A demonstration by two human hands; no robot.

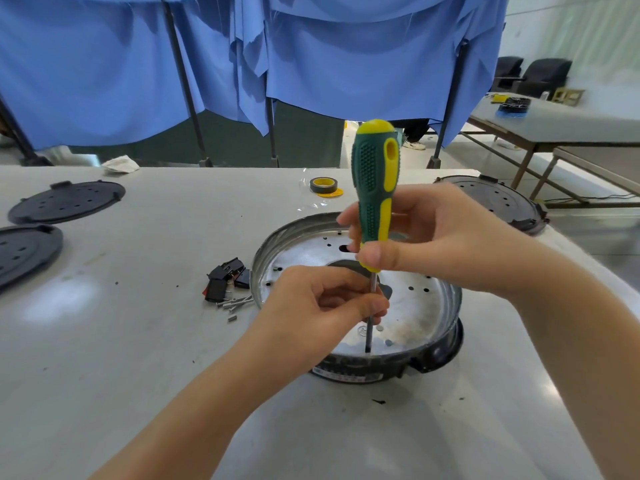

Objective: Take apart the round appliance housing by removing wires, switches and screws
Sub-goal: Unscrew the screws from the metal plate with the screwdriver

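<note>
The round appliance housing (426,306), a shiny metal pan on a black base, sits on the table in front of me. A green and yellow screwdriver (375,178) stands upright in it, its tip down on the pan's near floor. My right hand (426,244) grips the lower part of the handle. My left hand (322,303) pinches the metal shaft just below. Removed black switches (228,278) and a small pile of loose screws (235,303) lie on the table just left of the housing.
Two black perforated lids (65,200) (24,252) lie at the far left, another (498,199) at the back right edge. A roll of yellow and black tape (323,186) sits behind the housing. Blue cloth hangs behind the table (121,341); a second table stands far right.
</note>
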